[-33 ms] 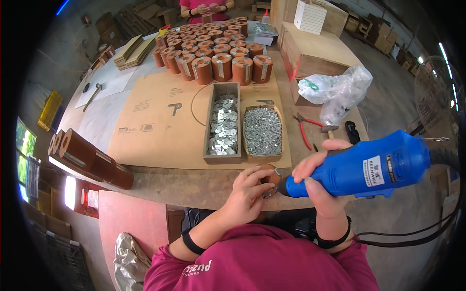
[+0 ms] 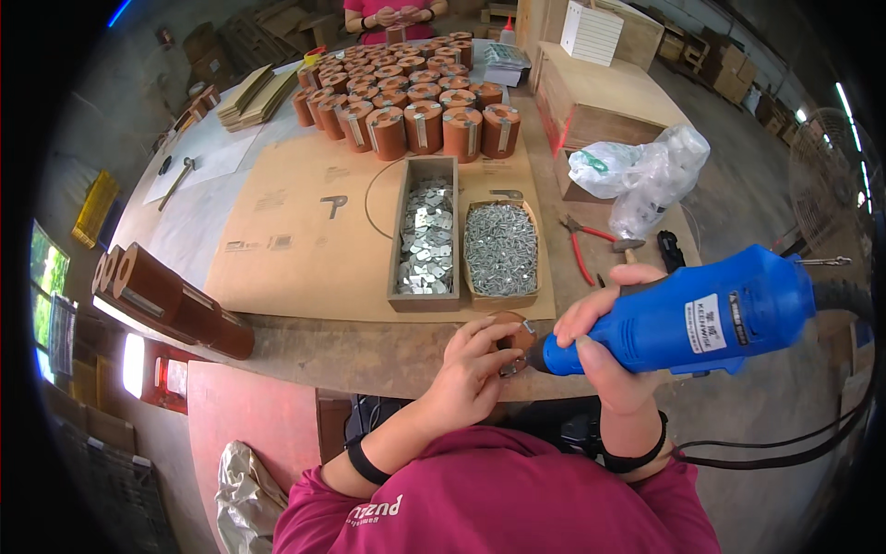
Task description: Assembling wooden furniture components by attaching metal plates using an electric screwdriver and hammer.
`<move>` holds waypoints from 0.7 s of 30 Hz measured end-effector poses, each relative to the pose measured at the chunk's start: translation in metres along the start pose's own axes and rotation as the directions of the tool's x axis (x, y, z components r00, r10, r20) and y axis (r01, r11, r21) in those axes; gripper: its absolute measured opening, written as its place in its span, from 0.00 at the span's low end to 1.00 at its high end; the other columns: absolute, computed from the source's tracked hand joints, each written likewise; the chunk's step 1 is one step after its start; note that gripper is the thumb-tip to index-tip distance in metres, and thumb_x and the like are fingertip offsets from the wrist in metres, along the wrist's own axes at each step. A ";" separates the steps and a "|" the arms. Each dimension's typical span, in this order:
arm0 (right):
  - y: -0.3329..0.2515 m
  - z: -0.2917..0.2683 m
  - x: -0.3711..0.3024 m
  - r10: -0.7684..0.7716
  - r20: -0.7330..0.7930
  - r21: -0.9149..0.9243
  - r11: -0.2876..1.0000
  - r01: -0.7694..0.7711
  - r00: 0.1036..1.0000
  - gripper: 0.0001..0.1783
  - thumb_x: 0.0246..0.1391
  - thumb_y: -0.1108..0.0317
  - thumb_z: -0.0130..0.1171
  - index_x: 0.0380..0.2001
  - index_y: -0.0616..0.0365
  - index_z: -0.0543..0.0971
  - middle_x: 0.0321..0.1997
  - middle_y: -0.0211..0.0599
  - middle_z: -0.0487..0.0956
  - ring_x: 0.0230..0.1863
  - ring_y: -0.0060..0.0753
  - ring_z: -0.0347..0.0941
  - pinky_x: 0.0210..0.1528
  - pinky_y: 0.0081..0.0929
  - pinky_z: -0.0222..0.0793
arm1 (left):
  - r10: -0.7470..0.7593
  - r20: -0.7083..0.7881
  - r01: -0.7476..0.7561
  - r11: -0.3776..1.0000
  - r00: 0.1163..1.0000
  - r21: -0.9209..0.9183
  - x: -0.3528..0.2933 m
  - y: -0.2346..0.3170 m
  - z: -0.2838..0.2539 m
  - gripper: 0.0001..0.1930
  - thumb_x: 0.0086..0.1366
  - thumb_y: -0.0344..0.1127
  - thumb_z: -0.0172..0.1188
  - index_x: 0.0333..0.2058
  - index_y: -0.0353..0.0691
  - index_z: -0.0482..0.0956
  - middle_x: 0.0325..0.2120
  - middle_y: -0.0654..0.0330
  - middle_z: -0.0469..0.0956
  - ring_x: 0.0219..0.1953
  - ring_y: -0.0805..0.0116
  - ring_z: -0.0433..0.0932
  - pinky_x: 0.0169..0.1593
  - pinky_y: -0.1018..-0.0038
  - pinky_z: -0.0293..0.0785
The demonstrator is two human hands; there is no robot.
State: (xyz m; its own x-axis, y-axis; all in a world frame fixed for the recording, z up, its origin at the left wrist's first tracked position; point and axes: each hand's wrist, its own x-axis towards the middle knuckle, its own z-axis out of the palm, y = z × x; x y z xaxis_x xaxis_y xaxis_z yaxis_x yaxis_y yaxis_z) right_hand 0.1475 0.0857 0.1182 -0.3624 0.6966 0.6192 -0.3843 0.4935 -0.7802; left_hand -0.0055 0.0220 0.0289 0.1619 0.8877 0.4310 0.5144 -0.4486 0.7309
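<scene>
My left hand (image 2: 472,367) is closed around a short reddish-brown cylinder (image 2: 522,338) at the near table edge. A metal piece shows on the cylinder's rim; my fingers hide much of the rest. In my right hand (image 2: 604,346) is a blue corded electric screwdriver (image 2: 678,319), lying nearly level with its dark nose against or right beside the cylinder. The contact itself is too small to make out. Just beyond my hands stand a long wooden box (image 2: 426,291) of flat metal plates and a cardboard box (image 2: 503,300) full of screws.
Many brown cylinders (image 2: 386,134) with metal strips stand at the far side, before another person (image 2: 397,20). More cylinders (image 2: 175,300) lie at the left edge. Red-handled pliers (image 2: 580,251), a hammer (image 2: 628,247) and plastic bags (image 2: 637,175) are on the right. The screwdriver's cord (image 2: 775,457) hangs at right.
</scene>
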 end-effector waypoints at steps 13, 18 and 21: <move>0.007 0.004 -0.001 0.099 0.066 -0.209 0.974 -0.083 0.993 0.31 0.39 0.81 0.56 0.47 0.63 0.54 0.26 0.37 0.72 0.28 0.31 0.70 0.37 0.29 0.68 | -0.066 -0.050 0.067 0.997 0.997 0.026 -0.013 -0.009 0.010 0.20 0.40 0.22 0.49 0.37 0.36 0.76 0.51 0.54 0.63 0.55 0.48 0.56 0.57 0.59 0.49; 0.011 0.003 -0.002 0.104 0.089 -0.258 0.963 -0.078 0.991 0.30 0.39 0.81 0.56 0.45 0.62 0.55 0.26 0.36 0.71 0.28 0.30 0.70 0.37 0.28 0.68 | -0.075 -0.034 0.076 0.997 0.997 0.031 -0.014 -0.011 0.010 0.19 0.42 0.27 0.55 0.38 0.37 0.75 0.51 0.53 0.63 0.55 0.48 0.55 0.56 0.56 0.49; 0.012 0.004 0.000 0.119 0.158 -0.371 0.927 -0.053 0.980 0.28 0.39 0.81 0.55 0.44 0.61 0.55 0.26 0.36 0.71 0.29 0.28 0.70 0.37 0.27 0.67 | -0.071 -0.103 0.081 0.992 0.992 0.098 -0.011 -0.007 0.010 0.21 0.41 0.34 0.62 0.39 0.39 0.74 0.51 0.51 0.61 0.55 0.46 0.55 0.55 0.55 0.50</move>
State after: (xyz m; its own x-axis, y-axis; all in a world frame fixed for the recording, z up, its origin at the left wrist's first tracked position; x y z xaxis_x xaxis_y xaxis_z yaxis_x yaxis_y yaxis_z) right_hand 0.1393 0.0890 0.1095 -0.5351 0.6593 0.5282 -0.0222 0.6140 -0.7890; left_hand -0.0029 0.0167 0.0138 0.0376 0.9020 0.4302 0.6062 -0.3628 0.7077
